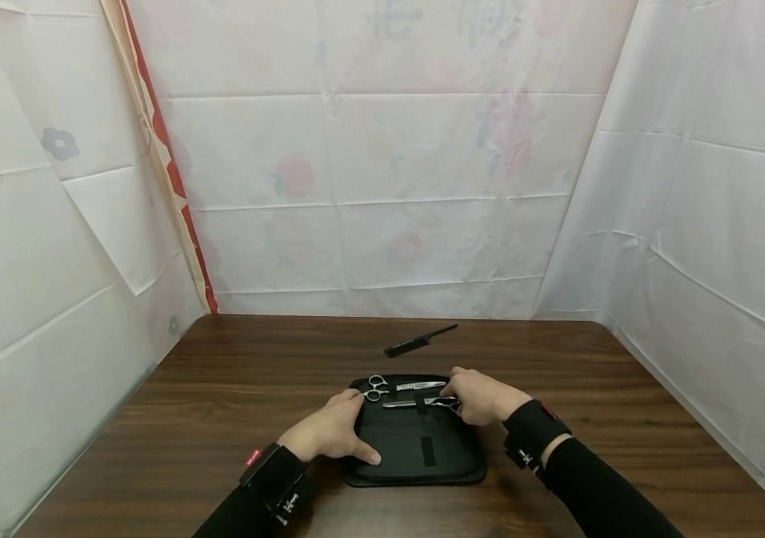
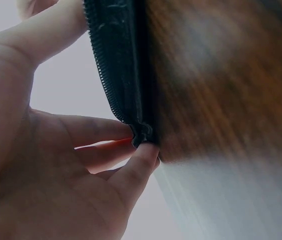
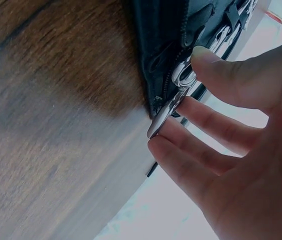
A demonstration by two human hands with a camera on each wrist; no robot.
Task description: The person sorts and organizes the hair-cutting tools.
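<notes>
A black zippered case (image 1: 396, 448) lies on the table with two pairs of scissors on its upper face. My left hand (image 1: 332, 430) rests on the case's left side, thumb stretched over the top. In the left wrist view, its fairly straight fingers touch the zipped edge (image 2: 108, 85) at a corner. The farther scissors (image 1: 376, 388) have their finger rings toward my left hand. My right hand (image 1: 479, 396) pinches the handle of the nearer scissors (image 1: 399, 404), whose blades point left under a strap. In the right wrist view, thumb and fingertips meet at the metal handle (image 3: 183, 77).
Beyond the case lies a black tail comb (image 1: 409, 346) on the brown wooden table (image 1: 255, 373). A dark strap (image 1: 428, 450) sits on the case's near part. White sheets (image 1: 382, 246) hang behind the table and along both sides.
</notes>
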